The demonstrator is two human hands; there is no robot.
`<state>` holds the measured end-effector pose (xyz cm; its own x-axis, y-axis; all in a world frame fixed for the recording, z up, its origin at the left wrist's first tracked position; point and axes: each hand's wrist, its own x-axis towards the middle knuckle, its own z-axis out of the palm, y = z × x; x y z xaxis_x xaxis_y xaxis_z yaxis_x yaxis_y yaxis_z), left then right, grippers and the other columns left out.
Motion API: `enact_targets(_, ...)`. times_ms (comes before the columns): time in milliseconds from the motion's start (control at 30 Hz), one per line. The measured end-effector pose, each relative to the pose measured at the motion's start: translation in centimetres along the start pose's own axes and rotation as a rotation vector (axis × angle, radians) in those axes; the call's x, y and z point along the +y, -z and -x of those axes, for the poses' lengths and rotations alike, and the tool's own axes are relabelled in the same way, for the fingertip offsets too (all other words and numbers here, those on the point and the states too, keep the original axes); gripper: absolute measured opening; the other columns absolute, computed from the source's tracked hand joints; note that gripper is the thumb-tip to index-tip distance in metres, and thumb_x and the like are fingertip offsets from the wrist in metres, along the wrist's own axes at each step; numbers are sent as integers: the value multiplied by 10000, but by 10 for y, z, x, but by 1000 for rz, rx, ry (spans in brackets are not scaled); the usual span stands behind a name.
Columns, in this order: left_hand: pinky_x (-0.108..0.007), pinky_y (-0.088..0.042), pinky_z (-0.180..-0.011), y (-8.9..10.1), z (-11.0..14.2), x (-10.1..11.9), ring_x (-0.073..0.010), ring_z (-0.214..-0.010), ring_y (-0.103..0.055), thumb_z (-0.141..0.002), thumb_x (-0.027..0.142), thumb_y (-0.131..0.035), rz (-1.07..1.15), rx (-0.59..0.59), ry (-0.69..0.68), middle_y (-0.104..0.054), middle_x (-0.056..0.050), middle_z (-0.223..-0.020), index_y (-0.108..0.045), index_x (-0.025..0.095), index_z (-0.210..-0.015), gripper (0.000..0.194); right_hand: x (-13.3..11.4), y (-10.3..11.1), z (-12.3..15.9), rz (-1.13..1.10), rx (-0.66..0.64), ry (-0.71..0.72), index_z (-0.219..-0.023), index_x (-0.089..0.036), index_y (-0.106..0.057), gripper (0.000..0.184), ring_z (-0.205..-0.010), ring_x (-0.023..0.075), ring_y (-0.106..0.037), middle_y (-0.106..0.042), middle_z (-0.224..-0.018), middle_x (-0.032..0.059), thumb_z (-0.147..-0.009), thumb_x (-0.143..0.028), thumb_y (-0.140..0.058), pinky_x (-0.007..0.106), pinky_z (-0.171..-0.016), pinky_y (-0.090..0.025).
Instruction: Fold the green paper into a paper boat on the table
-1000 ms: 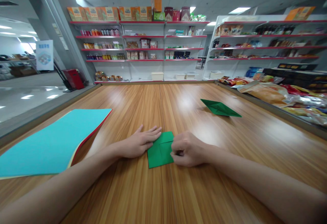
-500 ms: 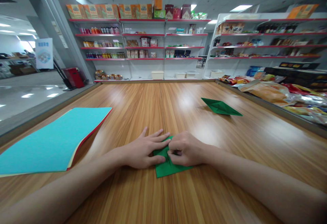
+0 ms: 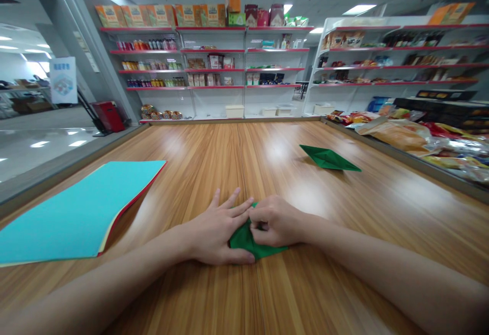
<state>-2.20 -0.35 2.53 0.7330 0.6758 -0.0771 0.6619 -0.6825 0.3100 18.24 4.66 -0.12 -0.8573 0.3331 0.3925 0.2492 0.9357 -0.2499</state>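
Note:
A folded piece of green paper (image 3: 244, 241) lies on the wooden table in front of me, partly covered by both hands. My left hand (image 3: 216, 230) rests on its left side, fingers spread, with the thumb along the near edge. Curled closed over the paper's upper right part is my right hand (image 3: 278, 221), thumb and fingers together on it; the exact grip is hidden under the fingers. Farther off to the right stands a finished-looking green paper boat (image 3: 330, 159), pointed at both ends.
On the left of the wooden table (image 3: 198, 157) lies a stack of coloured paper (image 3: 87, 202), turquoise on top with yellow and red edges below. Packaged snacks (image 3: 405, 136) lie beyond the right edge. Stocked shelves (image 3: 214, 70) stand behind the table.
My left hand's fingers have spread wider, and its thumb has moved down to the paper's near edge. My right hand stays closed at about the same spot.

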Motion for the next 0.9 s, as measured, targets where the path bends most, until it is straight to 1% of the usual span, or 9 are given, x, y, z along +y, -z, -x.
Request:
enact_targets(133,-764,18,-997,-1,-1,1,-450,-1395,15,-755,671,-553,-13,6,7,-124,-93,-1557,-75,293,-1506,967,2,2,1,-20,-7,8,-575,-154,-581,83,-470,92,-448,-539,-498,-14,-651,-162,-549,212,-492,-324)
enact_targets(267,-767,25,-993,-3,-2,1,-461,-1391,17,-744,630,-582,-21,11,2,-130,-80,-1559,-102,292,-1505,960,2,4,4,-32,-23,14,-548,-155,-576,93,-459,90,-450,-539,-483,-18,-633,-158,-540,206,-482,-332)
enact_targets(467,-760,33,-1001,-5,-3,-1,-454,-1394,21,-737,651,-572,-24,27,7,-147,-83,-1554,-129,281,-1504,959,1,10,5,-56,-69,-10,-537,-145,-602,101,-443,82,-456,-562,-481,-8,-625,-152,-553,194,-467,-332)
enact_targets(633,-756,45,-1004,-6,-4,-9,-464,-1391,8,-731,658,-582,-8,46,20,-131,-68,-1557,-135,288,-1501,964,3,11,8,-64,-50,-13,-541,-147,-594,104,-439,79,-434,-549,-476,-10,-638,-156,-555,197,-465,-316)
enact_targets(800,-762,43,-997,-4,-3,-18,-464,-1389,38,-732,667,-580,-5,36,27,-128,-28,-1559,-125,326,-1497,954,4,13,9,-44,-40,-18,-528,-146,-566,113,-444,72,-422,-540,-476,-15,-640,-162,-561,198,-473,-302)
enact_targets(900,-750,32,-1009,-4,-2,-21,-457,-1392,41,-733,670,-578,-12,44,20,-143,-36,-1557,-135,322,-1496,949,3,15,9,-27,-44,2,-509,-150,-549,133,-435,74,-404,-520,-459,-15,-641,-170,-549,203,-465,-292)
